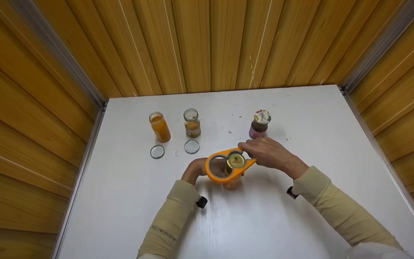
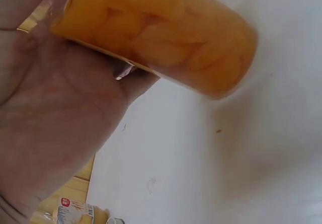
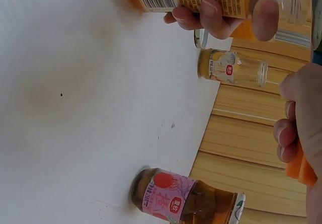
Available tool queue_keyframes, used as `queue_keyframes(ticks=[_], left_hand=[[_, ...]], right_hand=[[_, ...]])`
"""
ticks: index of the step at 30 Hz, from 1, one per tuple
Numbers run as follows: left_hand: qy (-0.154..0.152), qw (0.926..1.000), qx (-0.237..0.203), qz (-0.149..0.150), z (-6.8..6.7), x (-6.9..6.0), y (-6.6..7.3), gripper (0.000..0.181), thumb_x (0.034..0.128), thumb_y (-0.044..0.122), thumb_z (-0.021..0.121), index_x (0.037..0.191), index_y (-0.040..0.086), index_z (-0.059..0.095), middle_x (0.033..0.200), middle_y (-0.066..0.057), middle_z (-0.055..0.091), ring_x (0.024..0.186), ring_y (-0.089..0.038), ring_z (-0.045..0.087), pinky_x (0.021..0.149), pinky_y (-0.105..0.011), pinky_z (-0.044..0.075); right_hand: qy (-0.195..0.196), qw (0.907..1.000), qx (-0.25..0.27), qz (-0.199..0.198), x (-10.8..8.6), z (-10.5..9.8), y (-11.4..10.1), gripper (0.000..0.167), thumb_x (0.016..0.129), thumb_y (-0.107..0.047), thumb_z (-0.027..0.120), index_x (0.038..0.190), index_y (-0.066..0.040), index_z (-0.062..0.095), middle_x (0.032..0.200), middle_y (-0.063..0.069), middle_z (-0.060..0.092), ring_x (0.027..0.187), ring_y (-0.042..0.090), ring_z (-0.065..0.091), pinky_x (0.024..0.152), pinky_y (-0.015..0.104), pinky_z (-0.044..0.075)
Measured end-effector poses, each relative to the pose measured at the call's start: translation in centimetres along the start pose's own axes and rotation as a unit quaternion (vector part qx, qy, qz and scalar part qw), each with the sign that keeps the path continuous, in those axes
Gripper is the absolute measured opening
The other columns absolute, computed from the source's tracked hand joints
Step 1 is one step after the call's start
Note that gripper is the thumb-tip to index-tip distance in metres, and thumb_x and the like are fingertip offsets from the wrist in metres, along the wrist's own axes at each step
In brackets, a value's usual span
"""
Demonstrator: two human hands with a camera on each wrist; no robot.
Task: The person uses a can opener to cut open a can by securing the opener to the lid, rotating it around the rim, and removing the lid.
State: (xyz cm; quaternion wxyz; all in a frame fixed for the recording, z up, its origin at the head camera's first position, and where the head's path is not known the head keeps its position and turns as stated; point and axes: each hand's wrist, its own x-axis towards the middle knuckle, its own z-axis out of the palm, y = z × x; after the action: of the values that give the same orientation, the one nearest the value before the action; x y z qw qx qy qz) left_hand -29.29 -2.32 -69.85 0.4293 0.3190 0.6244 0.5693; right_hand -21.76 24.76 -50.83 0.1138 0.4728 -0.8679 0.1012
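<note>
My left hand [image 1: 197, 169] grips a jar of orange fruit pieces [image 2: 166, 38], its fingers wrapped round the glass below the lid, as the right wrist view shows. Over the jar's gold lid [image 1: 235, 160] lies an orange opener [image 1: 216, 177] with several ring-shaped holes; the lid sits in one of them. My right hand [image 1: 270, 153] holds the opener's handle end, fingers curled round it. In the right wrist view, orange handle parts [image 3: 301, 167] stick out below that hand [image 3: 307, 118].
Behind my left hand stand an open jar with orange contents [image 1: 161, 130] and an open, partly filled jar [image 1: 192, 126]. Two loose lids [image 1: 157, 151] [image 1: 192, 146] lie before them. A closed jar with a pink label [image 1: 258, 128] stands beyond my right hand. Wood-patterned walls [image 1: 210, 46] enclose the white table [image 1: 120, 201].
</note>
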Motion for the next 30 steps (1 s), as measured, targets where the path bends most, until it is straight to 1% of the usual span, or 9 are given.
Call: queue_keyframes(ticks=[1, 4, 6, 8, 11, 17, 22, 26, 30], left_hand=[[-0.016, 0.9996, 0.021, 0.007, 0.4, -0.1, 0.9, 0.030, 0.0851, 0.035, 0.084, 0.113, 0.027, 0.075, 0.098, 0.008, 0.068, 0.087, -0.007, 0.057, 0.083, -0.022, 0.048], [-0.048, 0.9911, 0.121, -0.030, 3.6, -1.5, 7.9, 0.050, 0.0888, 0.027, 0.078, 0.137, 0.020, 0.065, 0.127, 0.003, 0.066, 0.114, -0.011, 0.055, 0.107, -0.033, 0.041], [-0.057, 0.9886, 0.129, -0.052, 5.4, -2.7, 11.9, 0.056, 0.0881, 0.021, 0.076, 0.142, 0.015, 0.061, 0.137, 0.003, 0.062, 0.124, -0.012, 0.050, 0.116, -0.039, 0.032], [-0.054, 0.9887, 0.124, -0.064, 6.3, -3.5, 13.9, 0.060, 0.0898, 0.019, 0.075, 0.147, 0.014, 0.055, 0.136, 0.005, 0.060, 0.125, -0.010, 0.048, 0.118, -0.041, 0.029], [-0.031, 0.9912, 0.109, -0.069, 6.5, -4.0, 14.7, 0.065, 0.0877, 0.015, 0.077, 0.148, 0.016, 0.052, 0.131, 0.009, 0.060, 0.120, -0.008, 0.049, 0.116, -0.041, 0.029], [0.022, 0.9954, 0.093, -0.006, 5.9, -3.4, 13.4, 0.074, 0.0877, 0.016, 0.077, 0.154, 0.016, 0.045, 0.142, 0.002, 0.058, 0.127, -0.015, 0.050, 0.117, -0.039, 0.033], [0.090, 0.9897, 0.110, 0.017, 5.0, -2.7, 12.5, 0.064, 0.0936, 0.010, 0.069, 0.152, 0.021, 0.046, 0.148, 0.001, 0.053, 0.133, -0.015, 0.046, 0.117, -0.041, 0.033], [0.130, 0.9872, 0.090, 0.019, 4.3, -2.3, 12.3, 0.059, 0.0924, 0.000, 0.069, 0.144, 0.022, 0.052, 0.143, 0.001, 0.054, 0.134, -0.017, 0.045, 0.117, -0.043, 0.033], [0.176, 0.9814, 0.074, 0.017, 3.8, -1.8, 12.4, 0.059, 0.0920, 0.005, 0.074, 0.144, 0.020, 0.051, 0.143, -0.002, 0.055, 0.135, -0.021, 0.046, 0.119, -0.044, 0.031]], right_hand=[[0.003, 1.0000, 0.000, 0.003, -0.2, -0.1, 0.1, 0.051, 0.073, 0.015, 0.080, 0.106, -0.015, 0.054, 0.071, -0.002, 0.058, 0.060, 0.014, 0.054, 0.056, 0.030, 0.049], [0.006, 0.9998, 0.005, 0.017, -0.9, -0.3, 0.3, 0.051, 0.074, 0.013, 0.082, 0.106, -0.015, 0.055, 0.073, -0.002, 0.061, 0.062, 0.015, 0.055, 0.058, 0.030, 0.052], [0.009, 0.9995, 0.007, 0.028, -1.4, -0.5, 0.4, 0.050, 0.073, 0.014, 0.082, 0.105, -0.015, 0.056, 0.075, -0.002, 0.061, 0.063, 0.015, 0.056, 0.059, 0.031, 0.053], [0.012, 0.9992, 0.002, 0.038, -2.0, -0.6, 0.5, 0.048, 0.074, 0.014, 0.082, 0.103, -0.014, 0.056, 0.075, -0.002, 0.061, 0.063, 0.016, 0.057, 0.059, 0.032, 0.053], [0.019, 0.9985, -0.006, 0.050, -2.8, -0.9, 0.6, 0.047, 0.074, 0.014, 0.082, 0.104, -0.013, 0.057, 0.076, 0.000, 0.062, 0.062, 0.016, 0.058, 0.059, 0.034, 0.053], [0.020, 0.9970, -0.008, 0.074, -4.2, -1.5, 0.7, 0.051, 0.076, 0.010, 0.085, 0.113, -0.014, 0.060, 0.089, 0.001, 0.069, 0.066, 0.016, 0.064, 0.064, 0.034, 0.058], [0.022, 0.9957, -0.010, 0.089, -5.2, -1.7, 0.6, 0.047, 0.077, 0.008, 0.085, 0.109, -0.015, 0.058, 0.088, 0.000, 0.070, 0.065, 0.017, 0.065, 0.062, 0.034, 0.058], [0.021, 0.9949, -0.009, 0.098, -5.7, -1.8, 0.6, 0.048, 0.076, 0.008, 0.085, 0.107, -0.015, 0.057, 0.083, 0.001, 0.069, 0.060, 0.017, 0.060, 0.060, 0.034, 0.056], [0.019, 0.9937, -0.005, 0.110, -6.1, -2.1, 0.5, 0.051, 0.073, 0.010, 0.086, 0.106, -0.014, 0.056, 0.083, 0.000, 0.068, 0.060, 0.016, 0.057, 0.060, 0.032, 0.056]])
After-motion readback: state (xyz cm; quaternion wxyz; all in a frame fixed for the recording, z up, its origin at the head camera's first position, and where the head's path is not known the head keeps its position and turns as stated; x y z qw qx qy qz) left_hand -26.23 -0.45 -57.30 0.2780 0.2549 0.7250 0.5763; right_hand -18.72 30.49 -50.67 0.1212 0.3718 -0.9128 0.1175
